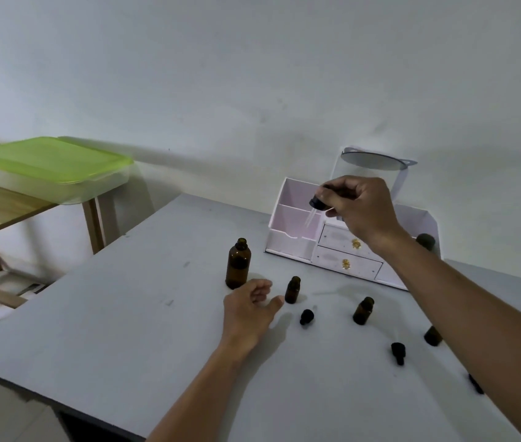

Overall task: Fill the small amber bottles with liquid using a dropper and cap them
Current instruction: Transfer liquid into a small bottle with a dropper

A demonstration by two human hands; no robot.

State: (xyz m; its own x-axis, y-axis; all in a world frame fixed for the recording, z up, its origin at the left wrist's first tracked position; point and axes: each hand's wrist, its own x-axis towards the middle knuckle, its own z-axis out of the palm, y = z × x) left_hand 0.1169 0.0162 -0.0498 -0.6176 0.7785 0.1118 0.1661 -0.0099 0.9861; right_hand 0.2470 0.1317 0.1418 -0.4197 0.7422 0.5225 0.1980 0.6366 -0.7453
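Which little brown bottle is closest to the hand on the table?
The small amber bottle standing just right of the left hand, almost at its thumb. The other small bottles stand farther right, and the big bottle is much taller.

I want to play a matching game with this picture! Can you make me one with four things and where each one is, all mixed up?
Things:
1. dropper
2. big amber bottle
3. green-lidded box
4. left hand

Places:
A. on the wooden side table
B. held up in the right hand
C. low over the grey table, open, next to a small bottle
D. standing uncapped on the grey table

Pairs: 1-B, 2-D, 3-A, 4-C
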